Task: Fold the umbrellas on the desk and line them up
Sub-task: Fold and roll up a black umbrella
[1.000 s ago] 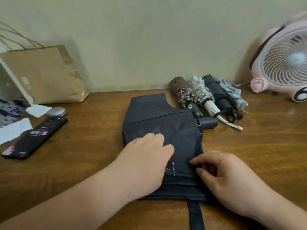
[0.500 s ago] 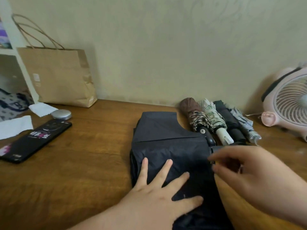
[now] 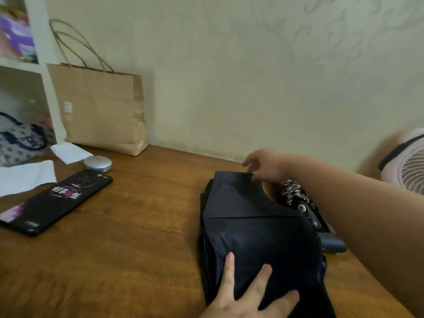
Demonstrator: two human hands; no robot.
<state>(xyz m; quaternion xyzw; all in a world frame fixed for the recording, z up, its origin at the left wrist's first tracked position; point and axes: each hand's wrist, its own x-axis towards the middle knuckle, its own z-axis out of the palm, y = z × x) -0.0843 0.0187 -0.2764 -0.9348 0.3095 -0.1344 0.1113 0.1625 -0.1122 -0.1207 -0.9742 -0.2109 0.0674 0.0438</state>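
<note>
Left hand (image 3: 247,301) pressed flat, fingers spread, on the umbrella (image 3: 252,226); right hand (image 3: 266,166) was at its far corner (grip unclear). Tugging might undo pleats.

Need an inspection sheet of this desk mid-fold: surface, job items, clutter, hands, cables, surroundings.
Surface: wooden desk, glossy, set against the wall.
Job's things: dark umbrella lies flat, part folded, handle pointing right; folded umbrellas lie beside it on the right, mostly hidden behind the right forearm.
Clutter: phone, round silver tin, tissues and paper bag, all on the left.
Hands: left hand presses flat on the near fabric, fingers spread; right hand pinches the fabric's far corner.
Cables: nothing seen.
Surroundings: pale wall; white shelf at the left; pink fan at the right edge.
</note>
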